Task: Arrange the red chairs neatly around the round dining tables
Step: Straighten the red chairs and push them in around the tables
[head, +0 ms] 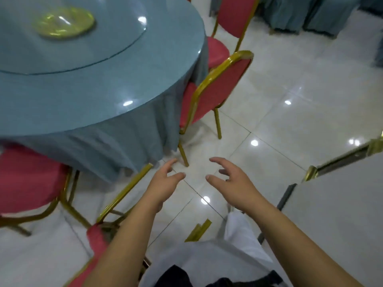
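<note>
A round table (pixel 87 94) under a blue-grey cloth fills the upper left. A red chair with a gold frame (pixel 219 88) stands tucked against its right edge, back toward me. Behind it stands another red chair (pixel 232 15). A third red chair (pixel 29 179) stands at the lower left by the cloth. Part of a red chair (pixel 97 239) shows just under my left forearm. My left hand (pixel 163 181) and my right hand (pixel 230 179) hover over the floor below the nearest chair, fingers spread and relaxed, holding nothing.
A glass turntable with a yellow-green dish (pixel 62 22) sits on the table. A white-topped table edge with a gold corner (pixel 331 195) is at the right. More blue-draped furniture (pixel 300 13) stands at the top right. Glossy white floor tiles (pixel 290 100) lie between.
</note>
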